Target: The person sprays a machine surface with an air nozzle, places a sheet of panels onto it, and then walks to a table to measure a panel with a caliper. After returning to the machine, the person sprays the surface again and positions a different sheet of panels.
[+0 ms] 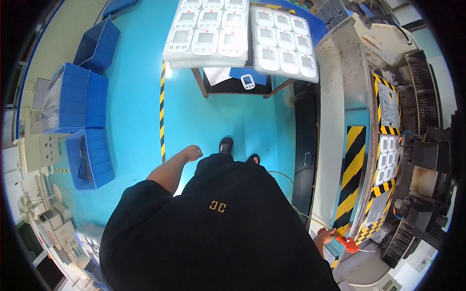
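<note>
your right hand [324, 236] is closed around the orange gun [349, 244], low on your right beside the machine [332, 87], with the gun's thin nozzle pointing away to the right. a pale hose [309, 217] trails across the floor side toward that hand. your left hand [193, 153] hangs over the blue floor [131, 97], fingers loosely curled; nothing shows in it, though its inside is hidden. on the machine, between striped tape, lies a sheet [388, 160] of white frames. ahead of you, two stacks of panels, left [206, 36] and right [285, 42], sit side by side on the tabletop.
</note>
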Demonstrator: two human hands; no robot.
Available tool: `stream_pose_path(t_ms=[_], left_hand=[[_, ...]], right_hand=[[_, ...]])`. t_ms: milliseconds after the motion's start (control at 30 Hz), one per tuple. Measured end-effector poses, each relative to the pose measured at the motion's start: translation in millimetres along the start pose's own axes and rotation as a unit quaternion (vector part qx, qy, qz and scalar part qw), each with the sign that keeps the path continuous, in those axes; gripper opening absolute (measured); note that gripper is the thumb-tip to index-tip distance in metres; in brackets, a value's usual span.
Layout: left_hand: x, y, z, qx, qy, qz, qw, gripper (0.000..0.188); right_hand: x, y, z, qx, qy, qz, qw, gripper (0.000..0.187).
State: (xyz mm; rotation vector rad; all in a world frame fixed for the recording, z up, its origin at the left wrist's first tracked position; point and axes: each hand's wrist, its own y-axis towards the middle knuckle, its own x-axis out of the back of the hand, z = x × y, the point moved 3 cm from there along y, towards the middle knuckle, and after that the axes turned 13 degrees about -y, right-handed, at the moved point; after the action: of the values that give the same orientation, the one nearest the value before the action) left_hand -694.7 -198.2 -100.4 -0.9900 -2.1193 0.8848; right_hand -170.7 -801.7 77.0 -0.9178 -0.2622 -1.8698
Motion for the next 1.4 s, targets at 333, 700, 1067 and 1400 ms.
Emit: stream_pose_path(t_ms=[333,700,1067,1400], left_hand=[[-1,3,-3,-0.005,-0.002,-0.008,1.000,0.028],[-5,4,-18,-0.003,0.017,0.000,1.000,0.027],[-7,2,-21,-0.003,0.026,0.008,1.000,0.028],[-5,5,-13,0.022,0.027,0.023,0.999,0.027]], right_hand=[[0,-1,0,0.013,-0.024,-0.030,0.999,0.048],[-2,-5,3,0.021,-0.009,-0.022,0.999,0.047],[-3,-8,6,0.021,-0.008,-0.020,1.000,0.048],[-4,-13,8,0.025,-0.039,-0.046,0.998,0.054]])
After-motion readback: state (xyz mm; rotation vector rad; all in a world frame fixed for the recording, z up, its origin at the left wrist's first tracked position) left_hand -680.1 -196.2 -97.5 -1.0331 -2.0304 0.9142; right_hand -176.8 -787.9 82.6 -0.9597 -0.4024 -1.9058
